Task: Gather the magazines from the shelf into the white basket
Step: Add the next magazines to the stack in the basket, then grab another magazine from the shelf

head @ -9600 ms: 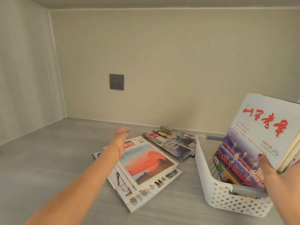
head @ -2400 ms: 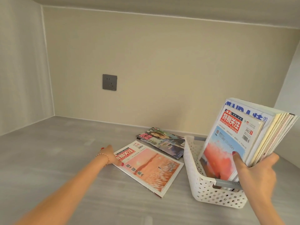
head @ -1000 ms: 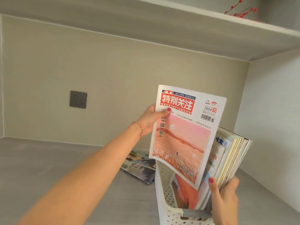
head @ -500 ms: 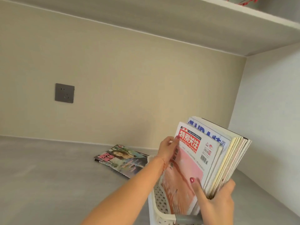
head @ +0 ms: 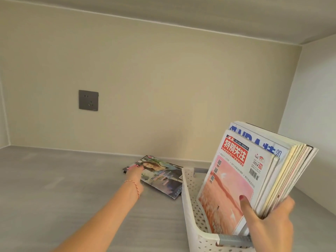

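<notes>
A white perforated basket stands on the grey shelf at the lower right. Several magazines stand upright in it, the front one pink with a red title block. My right hand grips this stack from the right, thumb across the pink cover. A last small pile of magazines, a woman on the top cover, lies flat just left of the basket near the back wall. My left hand rests on that pile's left corner, fingers down on it; whether it has a grip I cannot tell.
The grey shelf surface stretches to the left. A grey wall socket sits on the beige back wall. A side wall closes the shelf on the right, close behind the basket. The basket has a grey handle at its near end.
My left hand let go of the pink magazine, which now stands at the front of the stack in the basket, and reached left to the pile lying on the shelf.
</notes>
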